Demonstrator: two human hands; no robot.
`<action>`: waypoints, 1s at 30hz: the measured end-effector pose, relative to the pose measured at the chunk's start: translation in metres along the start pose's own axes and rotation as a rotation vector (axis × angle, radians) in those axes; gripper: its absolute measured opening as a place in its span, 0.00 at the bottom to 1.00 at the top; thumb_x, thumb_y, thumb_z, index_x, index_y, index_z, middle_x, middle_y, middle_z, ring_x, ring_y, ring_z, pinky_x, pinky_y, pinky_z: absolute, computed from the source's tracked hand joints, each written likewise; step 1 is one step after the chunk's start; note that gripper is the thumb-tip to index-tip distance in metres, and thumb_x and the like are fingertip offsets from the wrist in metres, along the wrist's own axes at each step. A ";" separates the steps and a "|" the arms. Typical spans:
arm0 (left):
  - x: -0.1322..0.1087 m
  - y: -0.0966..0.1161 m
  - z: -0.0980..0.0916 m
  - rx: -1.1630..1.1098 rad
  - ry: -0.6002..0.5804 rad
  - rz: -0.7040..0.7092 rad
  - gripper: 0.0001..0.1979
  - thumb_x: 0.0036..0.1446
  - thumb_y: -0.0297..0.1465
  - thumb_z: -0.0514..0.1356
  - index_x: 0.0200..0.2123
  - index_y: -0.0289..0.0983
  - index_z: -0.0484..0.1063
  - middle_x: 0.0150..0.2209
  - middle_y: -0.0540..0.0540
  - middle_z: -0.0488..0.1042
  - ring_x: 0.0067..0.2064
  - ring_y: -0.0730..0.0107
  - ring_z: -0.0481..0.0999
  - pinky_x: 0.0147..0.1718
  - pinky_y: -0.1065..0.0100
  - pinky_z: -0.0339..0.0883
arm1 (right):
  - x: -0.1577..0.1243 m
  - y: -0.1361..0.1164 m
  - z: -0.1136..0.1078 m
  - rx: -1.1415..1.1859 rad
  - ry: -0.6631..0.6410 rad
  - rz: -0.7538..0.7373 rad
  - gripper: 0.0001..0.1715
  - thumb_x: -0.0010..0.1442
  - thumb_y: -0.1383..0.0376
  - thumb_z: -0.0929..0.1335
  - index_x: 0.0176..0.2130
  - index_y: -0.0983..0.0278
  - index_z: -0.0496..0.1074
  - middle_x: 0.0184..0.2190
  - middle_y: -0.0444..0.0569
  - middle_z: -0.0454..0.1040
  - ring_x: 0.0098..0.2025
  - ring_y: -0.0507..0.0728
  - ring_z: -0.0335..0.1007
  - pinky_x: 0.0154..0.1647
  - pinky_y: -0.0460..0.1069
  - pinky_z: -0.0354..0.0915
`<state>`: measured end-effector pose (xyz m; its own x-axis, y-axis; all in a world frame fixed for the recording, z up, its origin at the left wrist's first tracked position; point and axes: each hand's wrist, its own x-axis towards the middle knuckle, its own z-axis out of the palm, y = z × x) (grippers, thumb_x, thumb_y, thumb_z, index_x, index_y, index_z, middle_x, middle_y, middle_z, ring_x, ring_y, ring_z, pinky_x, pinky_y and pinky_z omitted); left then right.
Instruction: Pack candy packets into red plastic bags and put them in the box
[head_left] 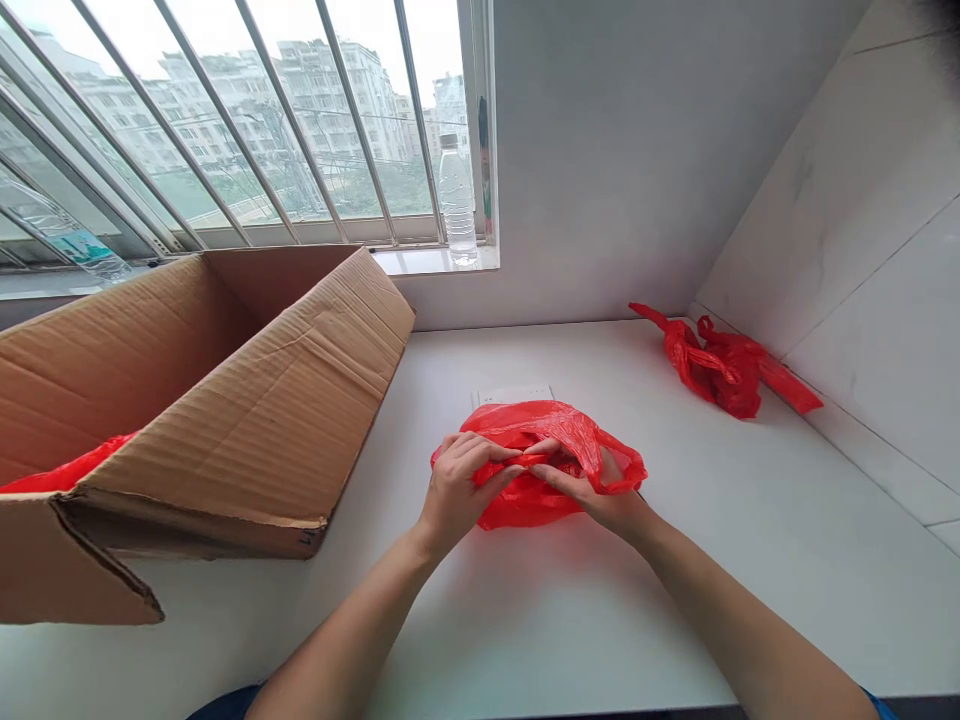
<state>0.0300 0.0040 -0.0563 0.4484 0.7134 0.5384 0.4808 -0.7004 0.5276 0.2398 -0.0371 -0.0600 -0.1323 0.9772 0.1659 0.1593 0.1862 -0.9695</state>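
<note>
Both my hands pinch and fold a crumpled red plastic bag (pixel 536 420) in the middle of the white counter (pixel 675 600). My left hand (pixel 459 490) grips its near fold, while my right hand (pixel 592 490) holds a handle strip, the fingertips of the two hands nearly meeting. A second crumpled red bag (pixel 724 365) lies to the right against the wall, out of reach of either hand. A third piece of red plastic (pixel 67 468) shows inside an open cardboard box (pixel 247 400), mostly hidden by its flap.
A white flat card (pixel 512 395) lies partly under the held bag. A clear water bottle (pixel 457 205) stands on the windowsill (pixel 435 262) behind barred glass. The large box takes up the counter's left side, and white tiled wall (pixel 847 250) rises on the right.
</note>
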 end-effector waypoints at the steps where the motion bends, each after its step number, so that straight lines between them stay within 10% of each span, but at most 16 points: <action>1: 0.000 0.000 0.000 0.008 0.008 0.010 0.09 0.63 0.40 0.62 0.36 0.42 0.77 0.32 0.51 0.79 0.34 0.70 0.75 0.43 0.64 0.62 | -0.001 0.000 0.000 -0.003 0.011 -0.003 0.14 0.60 0.54 0.72 0.45 0.54 0.78 0.43 0.46 0.80 0.47 0.60 0.77 0.48 0.54 0.75; 21: -0.001 0.000 -0.004 -0.158 -0.084 -0.104 0.11 0.64 0.38 0.60 0.47 0.41 0.73 0.39 0.47 0.81 0.41 0.66 0.79 0.50 0.62 0.67 | -0.002 -0.005 0.003 0.062 -0.008 -0.149 0.10 0.63 0.57 0.70 0.44 0.54 0.78 0.45 0.46 0.78 0.51 0.60 0.74 0.52 0.56 0.73; 26: -0.001 -0.003 -0.003 -0.213 -0.067 -0.107 0.11 0.61 0.36 0.63 0.47 0.40 0.73 0.41 0.47 0.80 0.41 0.68 0.78 0.42 0.68 0.72 | -0.001 0.002 0.002 0.096 -0.013 -0.024 0.24 0.59 0.55 0.73 0.54 0.51 0.71 0.55 0.47 0.73 0.57 0.61 0.71 0.56 0.57 0.72; 30: -0.002 -0.003 -0.002 -0.242 -0.091 -0.101 0.12 0.62 0.35 0.63 0.48 0.41 0.74 0.44 0.46 0.79 0.43 0.67 0.78 0.44 0.66 0.74 | 0.002 0.002 0.000 0.158 -0.040 0.097 0.16 0.61 0.53 0.71 0.48 0.54 0.75 0.45 0.47 0.78 0.49 0.60 0.76 0.50 0.56 0.76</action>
<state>0.0266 0.0049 -0.0575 0.4783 0.7714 0.4198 0.3374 -0.6028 0.7231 0.2402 -0.0350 -0.0620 -0.1627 0.9845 0.0660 0.0182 0.0699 -0.9974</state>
